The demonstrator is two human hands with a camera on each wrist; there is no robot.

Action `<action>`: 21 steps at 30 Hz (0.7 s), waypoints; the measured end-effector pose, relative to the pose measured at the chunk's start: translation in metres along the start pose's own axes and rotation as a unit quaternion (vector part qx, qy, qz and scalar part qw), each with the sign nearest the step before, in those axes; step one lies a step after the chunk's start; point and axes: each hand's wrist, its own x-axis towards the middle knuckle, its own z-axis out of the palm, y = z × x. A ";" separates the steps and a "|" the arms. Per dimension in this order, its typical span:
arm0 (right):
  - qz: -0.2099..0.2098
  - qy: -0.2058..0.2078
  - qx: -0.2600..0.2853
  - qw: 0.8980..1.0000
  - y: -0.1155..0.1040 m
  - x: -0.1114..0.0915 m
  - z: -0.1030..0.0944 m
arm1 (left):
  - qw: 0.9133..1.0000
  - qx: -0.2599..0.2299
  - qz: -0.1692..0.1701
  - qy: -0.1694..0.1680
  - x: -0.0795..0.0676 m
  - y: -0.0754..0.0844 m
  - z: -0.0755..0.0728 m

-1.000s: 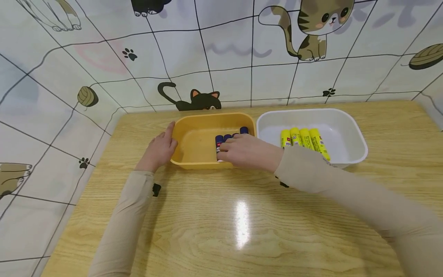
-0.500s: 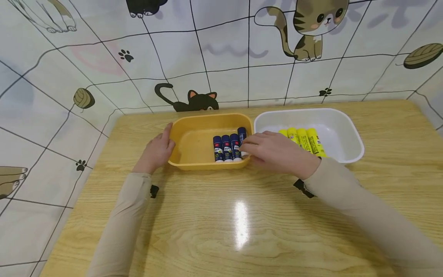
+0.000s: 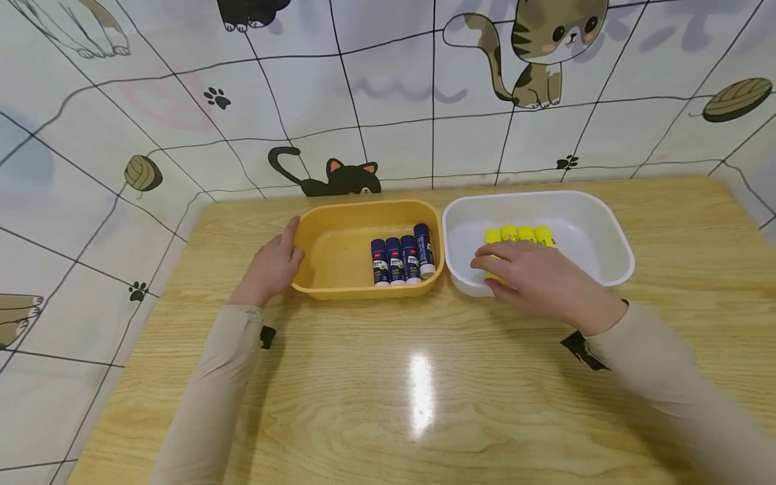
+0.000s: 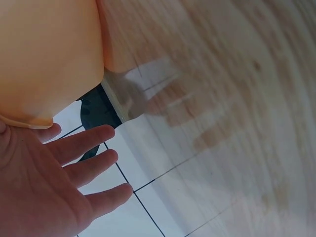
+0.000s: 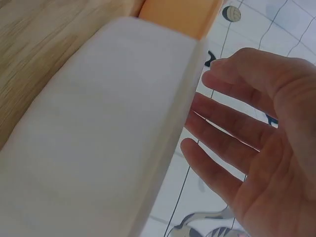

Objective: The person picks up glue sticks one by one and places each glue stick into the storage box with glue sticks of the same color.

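My left hand [image 3: 269, 271] rests at the left rim of a yellow-orange plastic tray [image 3: 333, 252], its fingers extended in the left wrist view. Along that tray's right side lie several navy glue sticks with white bases [image 3: 395, 261]; the rightmost leans at a slight angle. My right hand [image 3: 542, 279] hovers over the front of a white plastic tray [image 3: 597, 246], fingers loosely bent with nothing between them. Beneath it are several yellow glue sticks [image 3: 526, 234], their lower parts hidden by the hand. In the right wrist view the fingers reach past the white tray's rim [image 5: 168, 143].
Both trays stand side by side, nearly touching, toward the back of a wooden table [image 3: 364, 377]. A wall covering with cat drawings [image 3: 400, 87] rises behind and to the left. Glare shows on the tabletop in front.
My right hand has left the navy glue sticks and moved right, over the white tray. The rightmost navy stick now lies uncovered. My left hand has stayed at the rim.
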 end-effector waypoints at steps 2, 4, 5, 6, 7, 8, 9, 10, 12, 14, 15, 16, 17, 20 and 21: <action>0.010 0.013 -0.008 1.000 0.004 -0.008 -0.002 | 1.000 -0.002 -0.001 0.001 -0.001 0.000 0.000; 0.027 0.022 -0.009 0.999 0.009 -0.016 -0.004 | 1.000 -0.003 -0.002 0.003 -0.001 0.000 0.000; 0.038 0.024 -0.011 0.999 0.011 -0.020 -0.004 | 1.000 -0.002 -0.002 0.003 -0.001 0.001 0.000; 0.050 0.024 -0.012 0.998 0.013 -0.025 -0.005 | 1.000 -0.002 -0.001 0.005 -0.001 0.001 0.000; 0.064 0.022 -0.013 0.998 0.015 -0.029 -0.006 | 1.000 0.000 0.000 0.006 -0.001 0.001 0.000; 0.076 0.020 -0.014 0.997 0.017 -0.034 -0.007 | 1.000 0.000 0.001 0.007 -0.001 0.001 0.000; 0.087 0.018 -0.014 0.996 0.019 -0.038 -0.007 | 1.000 0.000 0.002 0.008 -0.001 0.001 0.000; 0.097 0.015 -0.017 0.995 0.021 -0.042 -0.007 | 1.000 -0.002 0.003 0.009 -0.001 0.000 0.000; 0.114 0.009 -0.024 0.993 0.024 -0.049 -0.008 | 1.000 -0.008 0.001 0.010 -0.001 -0.001 0.001; 0.128 0.008 -0.029 0.991 0.026 -0.055 -0.007 | 1.000 -0.013 -0.002 0.012 0.000 -0.003 0.001; 0.136 0.007 -0.031 0.990 0.027 -0.057 -0.007 | 1.000 -0.014 -0.003 0.013 0.000 -0.005 0.001; 0.143 0.006 -0.032 0.989 0.028 -0.059 -0.007 | 1.000 -0.014 -0.006 0.014 0.000 -0.006 0.001; 0.150 0.007 -0.032 0.988 0.030 -0.061 -0.007 | 1.000 -0.011 -0.007 0.016 -0.001 -0.007 0.001; 0.163 0.010 -0.036 0.986 0.035 -0.065 -0.007 | 1.000 0.001 -0.006 0.025 -0.002 -0.010 0.001; 0.166 0.011 -0.037 0.985 0.037 -0.066 -0.007 | 1.000 0.004 -0.004 0.029 -0.002 -0.010 0.001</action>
